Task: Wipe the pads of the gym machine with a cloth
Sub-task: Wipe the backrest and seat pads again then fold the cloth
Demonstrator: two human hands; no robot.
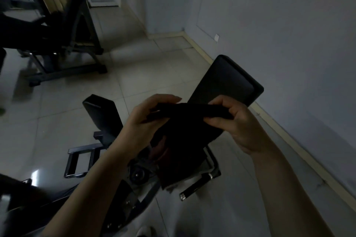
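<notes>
Both the left hand and right hand pinch the dark cloth in the air above the pads, so wiping apparently hasn't begun.

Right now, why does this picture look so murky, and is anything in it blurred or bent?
Head view: the room is dim, so the black cloth held by the left hand and right hand nearly merges with the dark pad behind it. A small glare spot shines on the floor tiles. The far-left machine is smeared, and the wide lens bows the wall skirting.
</notes>
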